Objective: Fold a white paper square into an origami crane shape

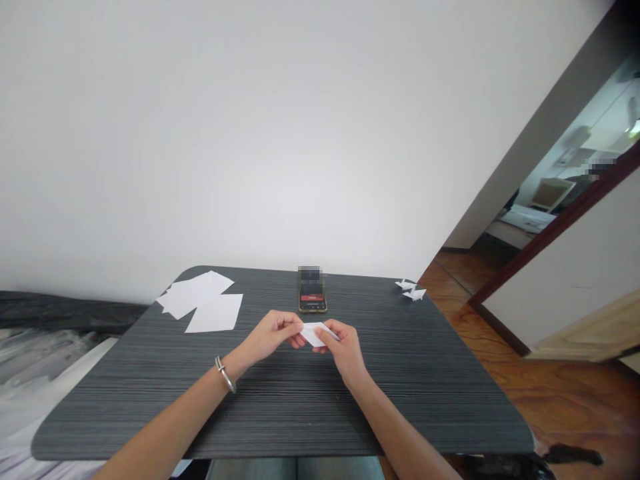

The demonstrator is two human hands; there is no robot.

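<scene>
A small folded piece of white paper (311, 333) is held between both hands above the middle of the dark table. My left hand (277, 331) pinches its left corner between thumb and fingers; a silver bangle circles that wrist. On the right end, my right hand (345, 348) grips the paper with the thumb lying across its top face. The fingers underneath hide part of the fold. Just beyond the hands, a phone (313, 305) leans upright with its screen facing me.
Loose white paper sheets (215, 313) overlap at the table's back left. Two small folded paper birds (415, 294) stand near the back right edge. The dark wood-grain table (280, 420) meets a white wall (300, 133). A doorway opens at the right.
</scene>
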